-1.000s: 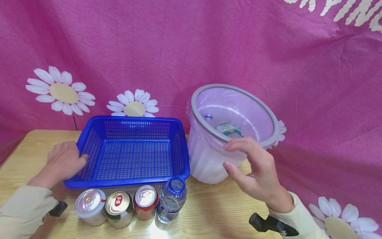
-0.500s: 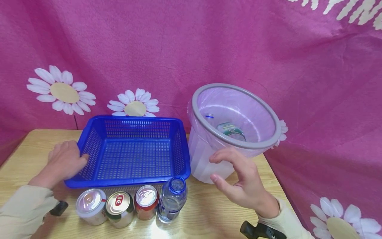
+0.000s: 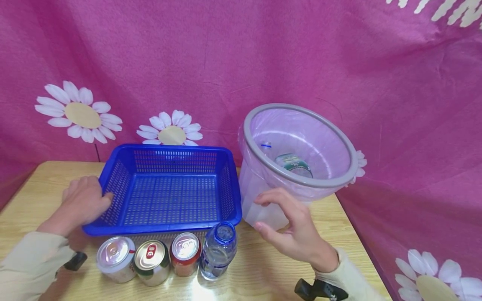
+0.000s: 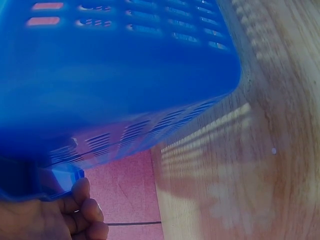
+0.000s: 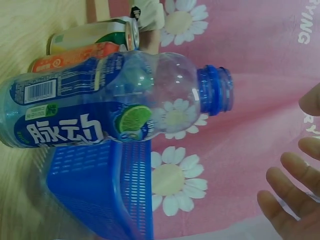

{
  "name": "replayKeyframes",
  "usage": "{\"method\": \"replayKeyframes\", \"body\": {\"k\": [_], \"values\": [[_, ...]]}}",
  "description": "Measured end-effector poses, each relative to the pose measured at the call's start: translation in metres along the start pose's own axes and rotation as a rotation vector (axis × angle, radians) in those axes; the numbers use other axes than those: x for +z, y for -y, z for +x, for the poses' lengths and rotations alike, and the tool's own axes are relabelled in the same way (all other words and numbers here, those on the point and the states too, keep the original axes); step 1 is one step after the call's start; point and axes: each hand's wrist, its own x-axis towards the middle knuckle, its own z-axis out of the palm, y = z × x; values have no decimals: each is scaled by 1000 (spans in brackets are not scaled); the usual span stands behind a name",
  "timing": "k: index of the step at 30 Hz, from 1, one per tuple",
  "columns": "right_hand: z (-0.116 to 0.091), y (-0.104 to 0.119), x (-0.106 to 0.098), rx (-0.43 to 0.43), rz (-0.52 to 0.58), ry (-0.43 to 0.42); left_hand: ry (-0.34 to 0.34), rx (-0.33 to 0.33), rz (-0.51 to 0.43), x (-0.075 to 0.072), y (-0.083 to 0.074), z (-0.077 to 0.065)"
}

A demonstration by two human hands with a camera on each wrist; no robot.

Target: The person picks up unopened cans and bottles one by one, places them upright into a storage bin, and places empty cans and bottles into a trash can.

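My left hand (image 3: 83, 200) grips the left rim of a blue plastic basket (image 3: 169, 228); in the left wrist view its curled fingers (image 4: 90, 210) are at the rim. Nothing lies inside the basket. My right hand (image 3: 293, 225) hovers with fingers spread and bent, holding nothing, in front of the bin and right of a plastic bottle (image 3: 217, 257). Upright and capless, that bottle shows a blue label with a lime picture in the right wrist view. Left of it stand a red can (image 3: 185, 255), a green-and-gold can (image 3: 151, 263) and a white can (image 3: 116, 259).
A translucent bin (image 3: 263, 205) with a grey rim and plastic liner stands right of the basket. Inside lies a bottle with a green label (image 3: 293, 164). The wooden table (image 3: 256, 271) meets a pink flowered cloth (image 3: 226, 62) behind.
My right hand has moved left and slightly down, away from the bin's rim toward the bottle. The left hand keeps its grip on the basket.
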Motion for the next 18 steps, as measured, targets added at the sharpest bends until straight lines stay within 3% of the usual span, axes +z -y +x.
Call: {"method": "replayKeyframes", "body": {"k": [8, 18], "values": [[-6, -6, 12, 87, -27, 86, -5, 8, 4, 1, 0, 0], [-16, -9, 33, 167, 31, 228, 12, 1, 22, 0, 1, 0]]}}
